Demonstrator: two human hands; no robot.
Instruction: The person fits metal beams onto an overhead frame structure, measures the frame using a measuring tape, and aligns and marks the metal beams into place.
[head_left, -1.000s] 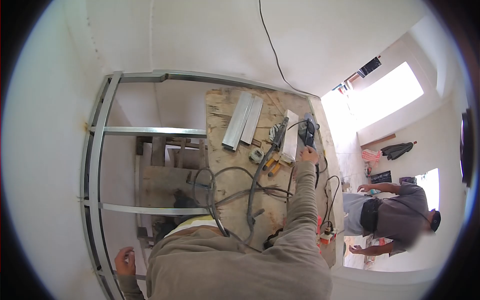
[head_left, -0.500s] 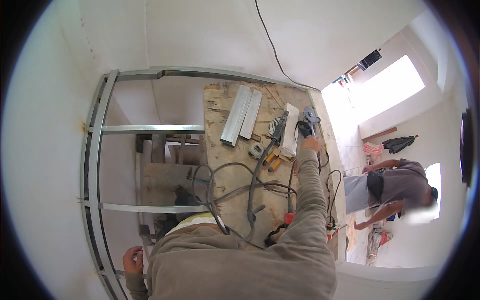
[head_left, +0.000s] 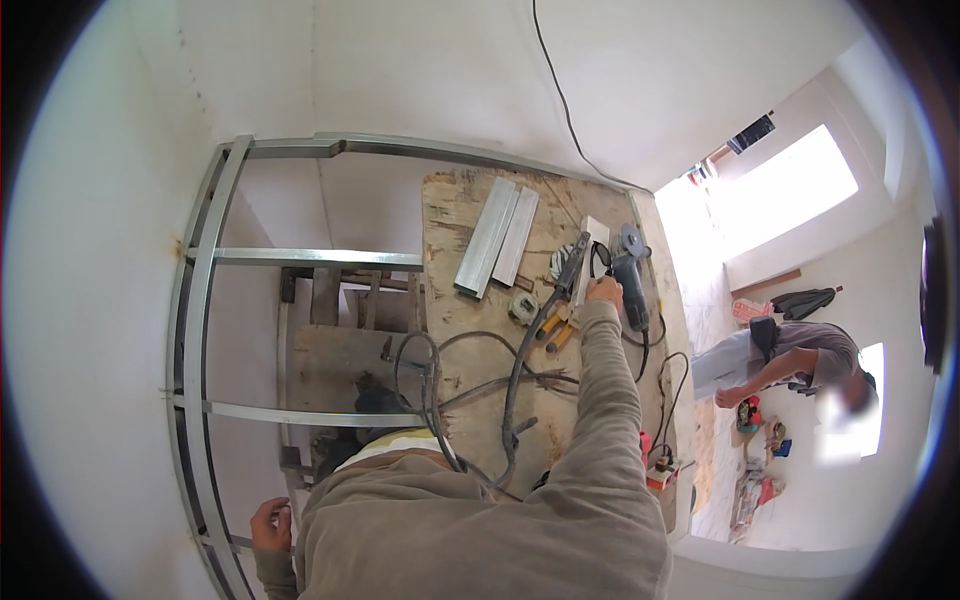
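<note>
Right grip (head_left: 603,290): arm extended in a grey-brown sleeve, over the far right part of the worn plywood counter (head_left: 445,215). Fingers drawn in narrow, holding a thin black looped item (head_left: 600,258). Loop projects just beyond the fingertips; its lower part is hidden by them, and its exact kind cannot be told.

Just right of this grip: grey-and-black angle grinder (head_left: 628,285), lying flat, round disc pointing away from the body, black cord trailing back.

Just beyond and left of the grip: long white rectangular bar (head_left: 597,228), partly covered, with a dark elongated tool (head_left: 572,265) beside it on a thick black cable (head_left: 510,400). The cable curves back toward the body.

Near left of the grip: yellow-handled pliers (head_left: 560,335); farther left, a pale compact tape measure (head_left: 522,308). Left and beyond: two silver metal channels (head_left: 487,240), side by side.

Left grip (head_left: 270,525): well apart from the right, low beside the body, near the silver metal frame (head_left: 215,270). Fingers loosely curled; cannot tell whether anything is inside.

Well right of the right grip: another person (head_left: 815,350), leaning forward.
</note>
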